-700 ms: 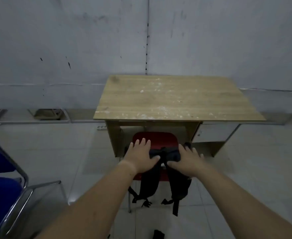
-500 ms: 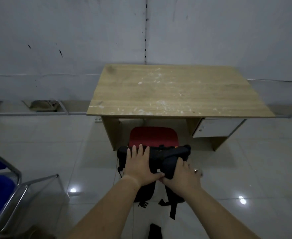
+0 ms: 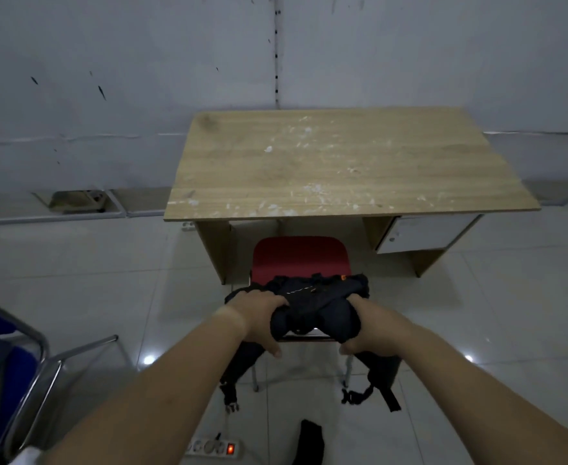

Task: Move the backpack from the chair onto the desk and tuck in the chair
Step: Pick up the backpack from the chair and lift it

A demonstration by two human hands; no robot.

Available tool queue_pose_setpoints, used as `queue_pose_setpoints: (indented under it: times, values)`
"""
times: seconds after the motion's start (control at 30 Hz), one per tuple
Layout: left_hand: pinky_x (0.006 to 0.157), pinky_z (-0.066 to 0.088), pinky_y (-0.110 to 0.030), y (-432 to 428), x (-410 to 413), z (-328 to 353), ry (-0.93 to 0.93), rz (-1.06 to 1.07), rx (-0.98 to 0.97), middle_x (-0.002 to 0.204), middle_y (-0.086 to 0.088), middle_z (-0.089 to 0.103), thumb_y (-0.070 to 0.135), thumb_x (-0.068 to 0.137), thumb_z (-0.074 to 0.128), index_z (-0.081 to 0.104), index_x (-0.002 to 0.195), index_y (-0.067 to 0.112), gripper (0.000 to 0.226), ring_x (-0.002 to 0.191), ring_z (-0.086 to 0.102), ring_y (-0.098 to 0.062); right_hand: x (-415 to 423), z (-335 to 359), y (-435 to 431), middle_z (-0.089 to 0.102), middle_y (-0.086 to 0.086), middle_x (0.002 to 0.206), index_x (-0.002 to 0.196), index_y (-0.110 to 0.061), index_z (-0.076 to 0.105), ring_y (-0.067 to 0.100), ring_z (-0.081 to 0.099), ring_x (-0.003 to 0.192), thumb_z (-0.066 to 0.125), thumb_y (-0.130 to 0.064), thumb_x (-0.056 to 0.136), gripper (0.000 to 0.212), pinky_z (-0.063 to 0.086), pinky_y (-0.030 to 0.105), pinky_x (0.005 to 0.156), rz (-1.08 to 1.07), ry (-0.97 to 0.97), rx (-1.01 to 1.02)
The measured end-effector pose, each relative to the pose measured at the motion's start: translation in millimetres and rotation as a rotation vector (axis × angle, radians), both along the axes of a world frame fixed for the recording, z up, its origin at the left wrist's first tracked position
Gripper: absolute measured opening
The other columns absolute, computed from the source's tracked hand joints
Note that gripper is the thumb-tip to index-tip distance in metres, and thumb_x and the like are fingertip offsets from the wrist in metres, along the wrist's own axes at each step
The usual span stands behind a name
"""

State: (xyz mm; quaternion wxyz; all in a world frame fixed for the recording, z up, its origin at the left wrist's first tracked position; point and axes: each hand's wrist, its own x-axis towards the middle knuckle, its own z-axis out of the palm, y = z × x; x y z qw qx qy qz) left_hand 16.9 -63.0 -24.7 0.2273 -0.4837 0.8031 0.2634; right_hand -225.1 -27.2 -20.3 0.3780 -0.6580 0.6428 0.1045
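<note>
A black backpack (image 3: 312,302) is held over the back of the red chair (image 3: 301,258), its straps dangling toward the floor on both sides. My left hand (image 3: 259,317) grips its left side and my right hand (image 3: 364,330) grips its right side. The chair stands pulled out in front of the wooden desk (image 3: 343,166), its red seat showing beyond the bag. The desk top is bare apart from white specks.
A blue chair with a chrome frame (image 3: 10,370) stands at the left. A white power strip with a lit red switch (image 3: 213,448) lies on the tiled floor near me, beside a dark object (image 3: 309,441). A white drawer unit (image 3: 423,233) hangs under the desk's right side.
Both hands went from resting on top of the backpack to gripping its sides. The bag has bunched up and risen off the chair, and the view has moved closer.
</note>
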Motion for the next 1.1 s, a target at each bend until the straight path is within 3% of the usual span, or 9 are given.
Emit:
queue_pose_setpoints:
  times: [0.1,0.2,0.37,0.5,0.67,0.73,0.9,1.0,1.1]
  values:
    - [0.101,0.047,-0.044,-15.0,4.9,9.3,-0.1,-0.1,-0.004,0.134,-0.003,0.052,0.047,0.065,0.085,0.042,0.138,0.027,0.087,0.12,0.052,-0.028,-8.6,14.8,-20.1,0.05,0.004,0.134,0.138,-0.021,0.036,0.027,0.053,0.113,0.082,-0.037,0.068,0.085,0.047,0.033,0.083,0.071,0.038,0.012]
    - [0.095,0.05,-0.042,-26.8,5.3,13.3,-0.146,-0.16,-0.059,0.127,-0.006,0.056,0.035,0.065,0.087,0.048,0.129,0.021,0.076,0.114,0.056,-0.029,-9.2,22.3,-39.2,0.056,0.005,0.127,0.13,-0.025,0.045,0.028,0.057,0.109,0.077,-0.027,0.074,0.064,0.047,0.035,0.075,0.23,0.205,-0.112]
    - [0.079,0.049,-0.042,-50.3,6.3,15.6,-0.02,-0.113,-0.493,0.119,-0.005,0.055,0.031,0.069,0.084,0.048,0.119,0.018,0.063,0.109,0.055,-0.027,0.9,23.4,-59.2,0.063,0.005,0.104,0.104,-0.021,0.051,0.027,0.06,0.096,0.066,-0.014,0.081,0.029,0.048,0.038,0.064,0.299,0.478,-0.54]
    - [0.075,0.051,-0.041,-33.3,-6.6,-13.2,0.086,0.276,-0.647,0.114,-0.005,0.049,0.043,0.073,0.077,0.044,0.111,0.017,0.057,0.105,0.051,-0.027,-6.4,-10.0,-46.5,0.066,0.004,0.106,0.107,-0.017,0.059,0.025,0.062,0.098,0.079,-0.024,0.073,0.039,0.054,0.038,0.078,-0.006,0.148,-0.376]
    - [0.071,0.049,-0.032,-17.8,-10.9,-27.3,0.334,0.503,0.097,0.093,0.005,0.056,0.087,0.055,0.059,0.052,0.088,0.025,0.07,0.084,0.055,-0.014,-27.5,-27.2,-40.2,0.067,0.007,0.087,0.098,-0.012,0.061,0.017,0.063,0.071,0.067,-0.012,0.076,0.022,0.051,0.028,0.06,-0.242,-0.271,0.164]
    - [0.066,0.043,-0.032,-44.8,5.8,-17.7,0.415,0.603,0.16,0.079,0.003,0.059,0.095,0.059,0.042,0.056,0.076,0.023,0.075,0.074,0.058,-0.014,-49.7,-22.0,-57.2,0.07,0.005,0.087,0.094,-0.01,0.064,0.016,0.066,0.076,0.066,-0.018,0.081,0.015,0.054,0.03,0.07,-0.387,-0.357,0.302]
    - [0.098,0.043,-0.038,-101.5,33.9,-33.3,0.347,0.838,0.168,0.132,-0.008,0.057,0.074,0.087,0.035,0.057,0.126,0.011,0.078,0.119,0.054,-0.026,-83.6,-26.2,-120.1,0.061,0.034,0.113,0.115,0.005,0.056,0.045,0.06,0.105,0.056,-0.026,0.093,0.037,0.051,0.057,0.095,-0.851,-0.314,-0.061]
    - [0.095,0.041,-0.034,-117.7,32.5,-53.3,0.17,0.803,0.168,0.141,-0.012,0.052,0.067,0.084,0.053,0.052,0.131,0.012,0.073,0.124,0.052,-0.03,-65.8,-40.5,-151.0,0.057,0.028,0.118,0.119,0.003,0.053,0.04,0.057,0.104,0.058,-0.038,0.091,0.05,0.051,0.049,0.091,-0.817,-0.278,-0.056]
    - [0.109,0.035,-0.039,-127.5,27.9,-63.8,0.072,0.876,0.454,0.156,-0.009,0.034,0.067,0.069,0.072,0.028,0.15,0.013,0.107,0.14,0.037,-0.03,-38.9,-56.1,-171.3,0.058,0.012,0.099,0.107,-0.008,0.057,0.028,0.056,0.088,0.062,-0.048,0.086,0.045,0.05,0.046,0.086,-0.758,-0.281,0.06]
